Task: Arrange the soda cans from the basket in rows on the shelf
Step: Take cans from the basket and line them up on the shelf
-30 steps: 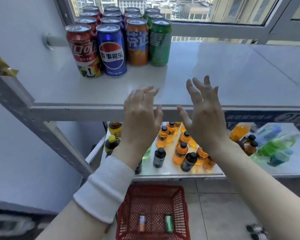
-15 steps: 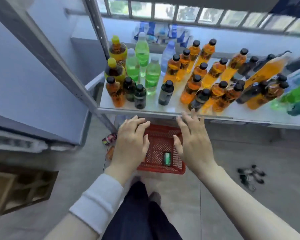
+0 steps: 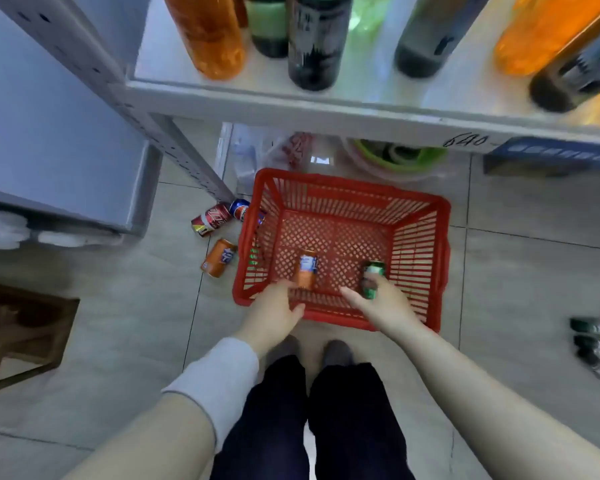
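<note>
Down on the floor tiles (image 3: 516, 271), directly ahead of the person's feet, sat the red basket (image 3: 420, 244), and both hands reached into it over its near rim. Two cans lay on its mesh bottom, side by side but apart: an orange can (image 3: 306, 270) toward the left and a green can (image 3: 373, 275) toward the right. Each seemed to lie on its side with its long axis running away from the person, near end toward the hands, so each hand met its can end-on rather than across the body.

The left hand (image 3: 274, 311) was spread, fingers straight and thumb held off to the side. Its fingertips were at the orange can's near end, just beside it or touching; blur hid which. It held nothing. The right hand (image 3: 381, 304) had its thumb to the left of the green can's near end and its fingers curled over the right of it, gripping that can as far as the blur allowed.

By my judgement the orange can was the one not yet grasped. The left hand, the nearer to it, would need to slide forward along the can before closing.

Three loose cans (image 3: 211, 220) lay on the tiles left of the basket. Overhead, the only shelf (image 3: 326, 110) in view carried bottles (image 3: 208, 36); the shelf meant for cans did not show.
</note>
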`<state>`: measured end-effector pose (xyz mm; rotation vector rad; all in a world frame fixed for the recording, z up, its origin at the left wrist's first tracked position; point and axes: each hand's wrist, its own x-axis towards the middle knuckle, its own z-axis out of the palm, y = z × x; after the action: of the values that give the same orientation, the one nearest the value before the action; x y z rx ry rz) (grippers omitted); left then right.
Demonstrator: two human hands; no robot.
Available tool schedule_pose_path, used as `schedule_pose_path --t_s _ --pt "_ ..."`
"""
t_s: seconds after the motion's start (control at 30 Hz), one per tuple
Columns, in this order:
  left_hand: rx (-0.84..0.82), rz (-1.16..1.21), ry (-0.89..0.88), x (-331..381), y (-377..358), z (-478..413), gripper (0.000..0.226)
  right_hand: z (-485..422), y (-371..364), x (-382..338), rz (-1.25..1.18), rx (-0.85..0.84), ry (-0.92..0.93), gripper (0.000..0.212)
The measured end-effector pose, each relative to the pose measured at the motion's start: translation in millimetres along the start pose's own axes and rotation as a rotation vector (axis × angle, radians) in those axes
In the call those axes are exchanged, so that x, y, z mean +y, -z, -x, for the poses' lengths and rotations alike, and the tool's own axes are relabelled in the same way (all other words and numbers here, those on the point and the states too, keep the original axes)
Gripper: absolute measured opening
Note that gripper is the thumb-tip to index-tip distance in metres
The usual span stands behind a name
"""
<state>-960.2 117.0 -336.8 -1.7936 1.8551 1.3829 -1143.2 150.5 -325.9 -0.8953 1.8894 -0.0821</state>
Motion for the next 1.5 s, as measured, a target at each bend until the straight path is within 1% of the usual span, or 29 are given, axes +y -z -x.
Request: schedule_pose_path --t_s 0.07,0.13,0.23,0.27,0.3,0.33,0.37,0.47,0.53,0.6,0.63,0.7,0.77,0.8,0.9,0.93,0.97,1.03,1.1,1.17,1.27,1.33,1.37,1.43,1.5 --pt "-0.080 0.099 0.074 -30.8 -30.2 -62.2 0.038 -68.7 -31.3 20.9 -0.063 -0.060 -0.063 0.072" --pt "-0.123 0.105 0.098 -60.9 -60.0 -124.9 0.042 -134.6 -60.2 38.5 -0.088 -0.081 -0.089 0.070" --pt "-0.180 0.072 0.077 -90.4 -96.5 -205.6 0.047 -221.6 -98.6 58.6 -0.065 -0.119 -0.061 0.066" --pt "-0.205 0.075 0.053 -95.7 -104.6 -226.2 0.049 -244.7 -109.1 63.7 -0.027 -0.139 -0.057 0.066" --pt "-0.237 0.077 0.033 -100.0 -110.5 -243.3 0.056 -266.3 -118.7 68.4 0.009 -0.146 -0.060 0.067" --pt "-0.271 0.070 0.019 -103.9 -115.1 -258.1 0.060 -283.8 -127.1 72.2 0.022 -0.150 -0.061 0.069" --pt "-0.305 0.028 0.038 -105.3 -117.6 -270.1 0.060 -299.0 -134.4 74.9 -0.009 -0.164 -0.057 0.069" --pt "-0.391 -0.118 0.196 -111.0 -118.0 -294.6 0.056 -332.9 -153.9 79.6 -0.214 -0.215 -0.061 0.069" --pt "-0.458 -0.078 0.261 -115.7 -121.1 -305.5 0.057 -342.4 -160.6 80.1 -0.278 -0.227 -0.064 0.066" --pt "-0.507 -0.013 0.282 -117.2 -129.5 -310.1 0.057 -347.0 -162.2 81.2 -0.296 -0.208 -0.052 0.062" --pt "-0.499 0.006 0.274 -119.0 -135.3 -312.3 0.054 -348.0 -162.8 82.8 -0.325 -0.197 -0.044 0.054" --pt "-0.493 0.072 0.259 -118.4 -143.2 -312.6 0.055 -344.2 -163.5 83.9 -0.405 -0.185 -0.049 0.031" --pt "-0.473 0.113 0.247 -117.3 -143.9 -310.1 0.038 -342.3 -164.5 84.1 -0.459 -0.163 -0.064 0.027" --pt "-0.452 0.119 0.241 -115.3 -141.4 -306.8 0.034 -339.7 -163.6 83.5 -0.479 -0.164 -0.077 0.030" --pt "-0.385 0.100 0.174 -106.7 -125.8 -293.1 0.054 -320.6 -146.1 77.0 -0.601 -0.187 -0.151 0.069" --pt "-0.367 0.134 0.148 -99.4 -118.3 -281.9 0.053 -308.5 -135.4 73.1 -0.647 -0.187 -0.164 0.072" --pt "-0.358 0.201 0.133 -90.0 -109.4 -267.5 0.051 -293.8 -123.6 68.1 -0.686 -0.182 -0.164 0.067" --pt "-0.339 0.314 0.111 -64.8 -86.6 -228.9 0.050 -253.3 -95.9 54.1 -0.748 -0.182 -0.155 0.042" --pt "-0.315 0.394 0.085 -39.1 -62.5 -184.4 0.052 -206.5 -67.9 35.4 -0.800 -0.196 -0.134 0.031" --pt "-0.300 0.458 0.074 -15.2 -38.4 -137.3 0.057 -156.6 -40.4 13.4 -0.830 -0.213 -0.112 0.030" --pt "-0.282 0.562 0.042 24.1 3.7 -60.5 0.045 -76.6 5.9 -24.0 -0.834 -0.200 -0.067 0.034" --pt "-0.264 0.581 0.008 48.4 30.4 -12.1 0.052 -24.4 37.4 -48.1 -0.850 -0.207 -0.039 0.027" --pt "-0.249 0.590 -0.012 61.0 43.9 13.0 0.051 1.0 52.4 -59.8 -0.852 -0.201 -0.028 0.024" --pt "-0.214 0.605 -0.058 88.5 72.4 62.3 0.043 52.0 82.6 -85.9 -0.852 -0.169 -0.010 0.021" --pt "-0.175 0.609 -0.103 115.4 100.2 108.9 0.047 101.5 112.3 -113.9 -0.870 -0.135 0.006 0.019"
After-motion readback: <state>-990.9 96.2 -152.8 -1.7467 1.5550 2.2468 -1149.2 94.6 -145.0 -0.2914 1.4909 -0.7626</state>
